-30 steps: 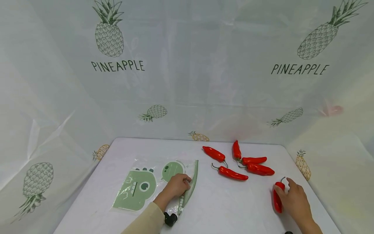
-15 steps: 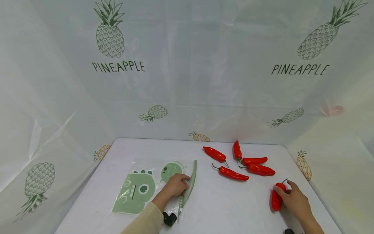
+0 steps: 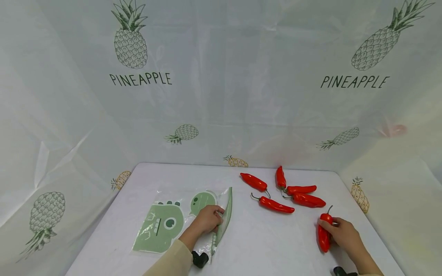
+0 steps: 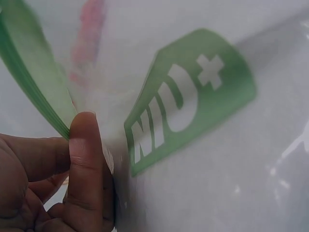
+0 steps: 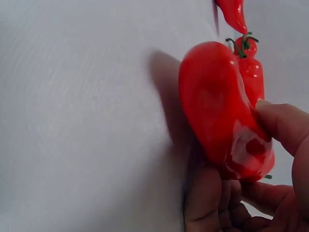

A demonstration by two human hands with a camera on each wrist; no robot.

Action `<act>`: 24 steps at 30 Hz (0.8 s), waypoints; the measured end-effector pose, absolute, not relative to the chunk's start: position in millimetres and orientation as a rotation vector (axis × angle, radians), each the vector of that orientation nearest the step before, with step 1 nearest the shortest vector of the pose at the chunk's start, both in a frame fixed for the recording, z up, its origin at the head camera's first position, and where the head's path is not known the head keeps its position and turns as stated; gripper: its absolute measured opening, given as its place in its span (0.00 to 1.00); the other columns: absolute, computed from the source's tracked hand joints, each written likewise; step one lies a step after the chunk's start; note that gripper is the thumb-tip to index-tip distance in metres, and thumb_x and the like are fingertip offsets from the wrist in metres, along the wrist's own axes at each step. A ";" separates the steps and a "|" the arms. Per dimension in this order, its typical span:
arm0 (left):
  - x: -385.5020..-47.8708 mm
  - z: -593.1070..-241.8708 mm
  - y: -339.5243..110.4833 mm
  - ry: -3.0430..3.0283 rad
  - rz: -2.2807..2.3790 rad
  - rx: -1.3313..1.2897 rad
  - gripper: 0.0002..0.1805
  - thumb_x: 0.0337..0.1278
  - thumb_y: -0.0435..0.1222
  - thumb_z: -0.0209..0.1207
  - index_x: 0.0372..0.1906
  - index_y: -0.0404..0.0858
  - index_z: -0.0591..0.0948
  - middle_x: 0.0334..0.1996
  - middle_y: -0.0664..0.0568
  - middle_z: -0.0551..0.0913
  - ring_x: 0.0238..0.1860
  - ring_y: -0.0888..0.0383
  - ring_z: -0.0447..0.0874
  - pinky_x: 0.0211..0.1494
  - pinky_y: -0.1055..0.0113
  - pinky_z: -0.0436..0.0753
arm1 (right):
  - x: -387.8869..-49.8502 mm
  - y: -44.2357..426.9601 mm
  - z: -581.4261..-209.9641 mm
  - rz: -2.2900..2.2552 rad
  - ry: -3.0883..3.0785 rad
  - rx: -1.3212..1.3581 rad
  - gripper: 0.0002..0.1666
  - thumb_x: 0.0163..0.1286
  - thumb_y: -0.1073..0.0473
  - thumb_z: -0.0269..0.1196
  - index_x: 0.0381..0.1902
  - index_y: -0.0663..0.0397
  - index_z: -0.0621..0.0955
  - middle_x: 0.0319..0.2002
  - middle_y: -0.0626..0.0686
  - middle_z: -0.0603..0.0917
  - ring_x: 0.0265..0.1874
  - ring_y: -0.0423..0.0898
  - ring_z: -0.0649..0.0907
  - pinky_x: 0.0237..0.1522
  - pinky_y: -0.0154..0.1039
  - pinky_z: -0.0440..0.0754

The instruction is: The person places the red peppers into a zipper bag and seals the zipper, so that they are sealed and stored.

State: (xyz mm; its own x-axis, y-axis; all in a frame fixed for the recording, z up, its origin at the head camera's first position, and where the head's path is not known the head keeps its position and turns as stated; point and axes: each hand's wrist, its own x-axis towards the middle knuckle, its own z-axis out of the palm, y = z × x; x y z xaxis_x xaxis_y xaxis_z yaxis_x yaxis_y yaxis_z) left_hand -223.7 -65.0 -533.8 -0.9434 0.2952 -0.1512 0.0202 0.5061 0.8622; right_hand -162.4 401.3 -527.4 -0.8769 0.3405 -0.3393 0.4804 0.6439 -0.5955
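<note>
On the left side of the table, a clear plastic zip bag (image 3: 162, 226) with green cartoon prints lies flat. My left hand (image 3: 207, 219) pinches it at its green-edged opening on the right. The left wrist view shows the thumb (image 4: 84, 150) against the clear film, beside a green "NIU+" label (image 4: 190, 99). Near the table's right side, my right hand (image 3: 345, 232) grips a red chili pepper (image 3: 324, 234), its stem pointing away. In the right wrist view the pepper (image 5: 217, 106) sits between thumb and fingers, its shadow on the table beside it.
Several more red chili peppers (image 3: 275, 205) lie toward the back of the white table (image 3: 262, 245), right of centre. A pale sheet printed with pineapples (image 3: 238, 96) hangs behind the table and along its sides.
The right hand, now gripping the pepper, has shifted a little to the left with it. My left hand stays at the bag's opening, almost unmoved.
</note>
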 end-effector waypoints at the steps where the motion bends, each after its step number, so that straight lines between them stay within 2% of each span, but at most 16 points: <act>1: -223.7 -534.2 -65.1 2.476 1.405 0.263 0.16 0.54 0.22 0.61 0.49 0.32 0.86 0.26 0.53 0.79 0.18 0.63 0.76 0.23 0.71 0.77 | -162.1 400.5 -527.4 -1.067 2.661 0.667 0.60 0.70 0.34 0.68 0.68 0.86 0.60 0.54 0.82 0.74 0.42 0.62 0.82 0.36 0.46 0.92; 3: -223.6 -534.6 -65.3 2.477 1.400 0.254 0.16 0.55 0.22 0.62 0.49 0.33 0.86 0.26 0.53 0.79 0.18 0.63 0.76 0.24 0.71 0.77 | -161.7 399.0 -527.0 -1.080 2.667 0.653 0.60 0.71 0.34 0.68 0.67 0.86 0.59 0.53 0.81 0.74 0.43 0.63 0.82 0.36 0.47 0.92; 9: -224.3 -535.7 -65.5 2.458 1.424 0.237 0.15 0.55 0.22 0.62 0.48 0.34 0.85 0.27 0.53 0.79 0.18 0.62 0.76 0.23 0.71 0.78 | -162.8 397.3 -526.2 -1.101 2.690 0.617 0.62 0.70 0.35 0.69 0.74 0.80 0.54 0.57 0.82 0.72 0.45 0.66 0.82 0.36 0.47 0.92; 15: -224.2 -536.8 -66.0 2.442 1.450 0.224 0.14 0.55 0.22 0.63 0.47 0.34 0.85 0.26 0.54 0.77 0.19 0.62 0.76 0.23 0.70 0.80 | -163.9 397.4 -523.8 -1.188 2.673 0.522 0.63 0.71 0.40 0.71 0.78 0.74 0.49 0.65 0.85 0.65 0.56 0.75 0.78 0.41 0.50 0.93; 20: -223.4 -535.4 -66.4 2.417 1.488 0.210 0.13 0.55 0.22 0.63 0.45 0.35 0.84 0.24 0.55 0.75 0.19 0.63 0.76 0.24 0.71 0.80 | -162.3 396.7 -524.2 -1.244 2.714 0.555 0.63 0.70 0.41 0.73 0.80 0.69 0.49 0.66 0.84 0.65 0.56 0.76 0.79 0.39 0.50 0.93; 24: -222.8 -533.3 -66.4 2.437 1.488 0.206 0.12 0.56 0.23 0.62 0.45 0.36 0.85 0.24 0.55 0.79 0.18 0.63 0.79 0.24 0.71 0.79 | -161.9 396.8 -527.0 -1.270 2.724 0.608 0.64 0.68 0.39 0.73 0.82 0.66 0.50 0.67 0.83 0.65 0.56 0.75 0.81 0.38 0.50 0.93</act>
State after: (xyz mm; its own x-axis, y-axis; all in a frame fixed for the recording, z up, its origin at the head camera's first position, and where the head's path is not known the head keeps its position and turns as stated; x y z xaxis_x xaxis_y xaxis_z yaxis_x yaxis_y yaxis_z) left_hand -222.8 -66.4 -533.3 -0.9512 0.2630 -0.1612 -0.0233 0.4600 0.8876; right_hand -161.9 396.8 -527.0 -0.9187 0.3206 -0.2305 0.3827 0.5792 -0.7197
